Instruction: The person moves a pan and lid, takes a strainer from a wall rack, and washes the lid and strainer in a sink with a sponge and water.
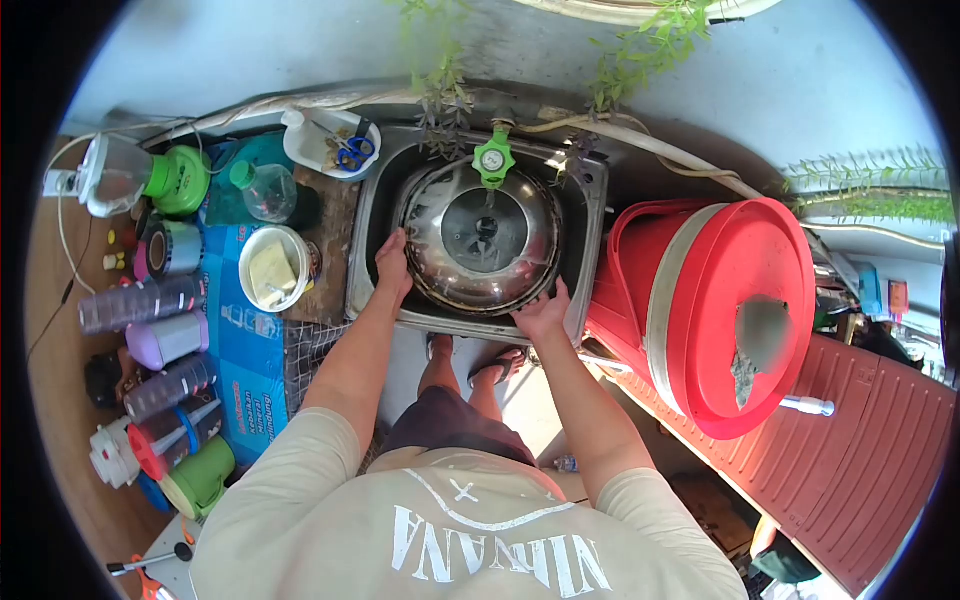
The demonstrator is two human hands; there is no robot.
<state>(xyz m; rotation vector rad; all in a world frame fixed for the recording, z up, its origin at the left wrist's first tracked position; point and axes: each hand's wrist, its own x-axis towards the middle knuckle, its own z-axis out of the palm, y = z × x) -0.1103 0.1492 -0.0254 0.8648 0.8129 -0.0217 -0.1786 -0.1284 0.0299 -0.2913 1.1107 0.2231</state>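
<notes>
A round domed steel pot lid (430,225) with a dark see-through middle lies over the basin of the metal sink (594,215). My left hand (394,262) grips the lid's left edge, its fingers partly hidden at the rim. At the lower right edge, my right hand (543,312) holds the same lid, thumb pointing up along the side. The green tap handle (493,160) overlaps the lid's far edge in this view. A darker, worn rim shows around the lid's near side.
Right of the sink stands a large red bucket (735,260). To the left are a white tub (272,300) with a yellowish block, a white dish (300,145) with blue scissors (355,152), and a plastic bottle (268,192). Plants (660,50) hang from above.
</notes>
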